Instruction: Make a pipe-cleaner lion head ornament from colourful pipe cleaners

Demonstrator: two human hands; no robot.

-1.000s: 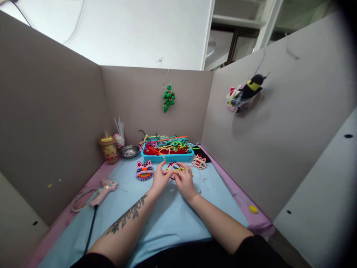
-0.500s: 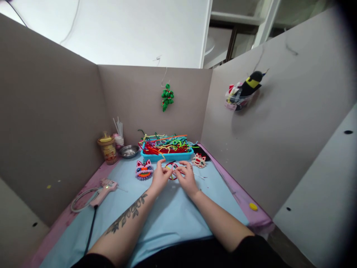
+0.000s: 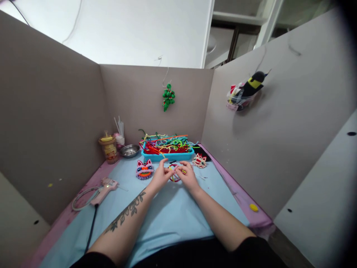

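My left hand (image 3: 163, 174) and my right hand (image 3: 187, 176) meet over the blue cloth, thumbs and fingertips pinched together. Between them is a small pinkish pipe cleaner (image 3: 176, 168), mostly hidden by the fingers. Just beneath and behind the fingertips lies a ring of dark red pipe cleaner (image 3: 175, 181), with some yellow at its middle. To the left sits a finished pink and purple pipe-cleaner animal head (image 3: 144, 170) with an orange mouth. A cream and red one (image 3: 199, 160) lies right of my right hand.
Behind my hands stands a blue tray (image 3: 167, 156) heaped with coloured pipe cleaners. A pink glue gun (image 3: 104, 190) with its cord lies at left. Near the left wall are a metal bowl (image 3: 129, 151) and a lidded cup (image 3: 109, 150). A yellow disc (image 3: 253, 207) lies far right.
My fingertips have drawn closer together, covering more of the small piece between them. The whole view has shifted slightly; the other things have stayed put.
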